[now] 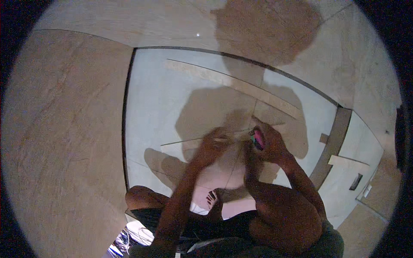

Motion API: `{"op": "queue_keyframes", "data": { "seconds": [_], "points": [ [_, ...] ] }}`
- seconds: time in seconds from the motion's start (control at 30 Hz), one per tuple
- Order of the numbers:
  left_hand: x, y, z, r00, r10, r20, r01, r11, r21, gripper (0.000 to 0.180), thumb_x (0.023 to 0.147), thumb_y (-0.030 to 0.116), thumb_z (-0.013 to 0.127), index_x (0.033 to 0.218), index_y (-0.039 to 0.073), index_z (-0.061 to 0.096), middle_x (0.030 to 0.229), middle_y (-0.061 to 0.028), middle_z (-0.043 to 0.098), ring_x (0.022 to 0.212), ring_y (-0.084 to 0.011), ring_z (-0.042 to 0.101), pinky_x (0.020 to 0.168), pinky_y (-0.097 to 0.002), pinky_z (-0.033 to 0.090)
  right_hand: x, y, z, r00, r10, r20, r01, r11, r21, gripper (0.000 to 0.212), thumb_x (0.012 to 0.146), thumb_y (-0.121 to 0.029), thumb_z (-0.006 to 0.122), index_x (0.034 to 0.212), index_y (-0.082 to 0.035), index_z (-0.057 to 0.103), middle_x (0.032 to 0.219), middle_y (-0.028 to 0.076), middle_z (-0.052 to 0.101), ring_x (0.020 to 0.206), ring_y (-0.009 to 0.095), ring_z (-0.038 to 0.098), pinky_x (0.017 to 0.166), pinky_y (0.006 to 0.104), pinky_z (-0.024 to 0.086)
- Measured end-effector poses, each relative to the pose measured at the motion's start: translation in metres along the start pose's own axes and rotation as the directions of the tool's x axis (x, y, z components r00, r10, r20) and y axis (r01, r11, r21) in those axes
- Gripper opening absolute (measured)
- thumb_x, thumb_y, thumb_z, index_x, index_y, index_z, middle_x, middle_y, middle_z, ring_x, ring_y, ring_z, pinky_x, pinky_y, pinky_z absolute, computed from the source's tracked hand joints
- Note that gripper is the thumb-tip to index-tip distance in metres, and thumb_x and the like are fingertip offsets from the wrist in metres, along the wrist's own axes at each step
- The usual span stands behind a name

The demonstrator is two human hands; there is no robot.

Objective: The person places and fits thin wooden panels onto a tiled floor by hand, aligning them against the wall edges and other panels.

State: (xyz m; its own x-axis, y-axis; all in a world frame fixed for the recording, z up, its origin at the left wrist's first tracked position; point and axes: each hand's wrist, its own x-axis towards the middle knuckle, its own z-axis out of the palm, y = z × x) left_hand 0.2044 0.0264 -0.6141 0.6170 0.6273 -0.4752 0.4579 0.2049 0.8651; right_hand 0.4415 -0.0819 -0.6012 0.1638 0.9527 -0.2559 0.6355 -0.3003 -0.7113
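Note:
My left hand (211,148), a little smeared by motion, has its fingers curled round a thin pale strip (183,141) that runs slantwise in front of me. In my right hand (272,144) is a small pink-and-teal object (258,138), close to the strip's right part; its kind is too blurred to tell. The fingers of that hand are closed on it. My bare foot (211,198) and bent knees show below my hands, over the pale tiled floor (148,107).
A long beige tile strip (232,81) lies on the floor beyond my hands. Large beige tiles cover the left wall (64,120) and the far wall (172,21). At right are a short tile piece (348,161) and a dark slot (355,182). Cables (122,241) lie at lower left.

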Motion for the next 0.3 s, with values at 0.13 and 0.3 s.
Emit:
{"op": "queue_keyframes", "data": {
  "seconds": [0.13, 0.3],
  "points": [
    [0.017, 0.036, 0.036, 0.995, 0.027, 0.096, -0.025, 1.000, -0.016, 0.041, 0.084, 0.015, 0.074, 0.120, 0.000, 0.061, 0.110, -0.0152, 0.066, 0.103, -0.0243, 0.066, 0.087, -0.0368, 0.054, 0.008, -0.018, -0.006, 0.989, -0.076, 0.128, 0.079, 0.997, -0.018, 0.089, 0.079, -0.027, 0.072, 0.153, -0.010, 0.025, 0.100, 0.022, 0.061, 0.089, 0.041, 0.061, 0.081, 0.0486, 0.051],
    [0.017, 0.028, 0.052, 0.994, 0.046, 0.103, -0.037, 0.995, -0.095, 0.040, 0.085, 0.019, 0.074, 0.120, 0.005, 0.063, 0.111, -0.0171, 0.067, 0.103, -0.0230, 0.067, 0.090, -0.0361, 0.052, 0.006, -0.022, -0.023, 0.979, -0.006, 0.202, 0.014, 0.999, -0.043, 0.094, 0.079, -0.029, 0.072, 0.155, -0.011, 0.020, 0.093, 0.020, 0.061, 0.085, 0.038, 0.062, 0.079, 0.0480, 0.051]
  ]
}}
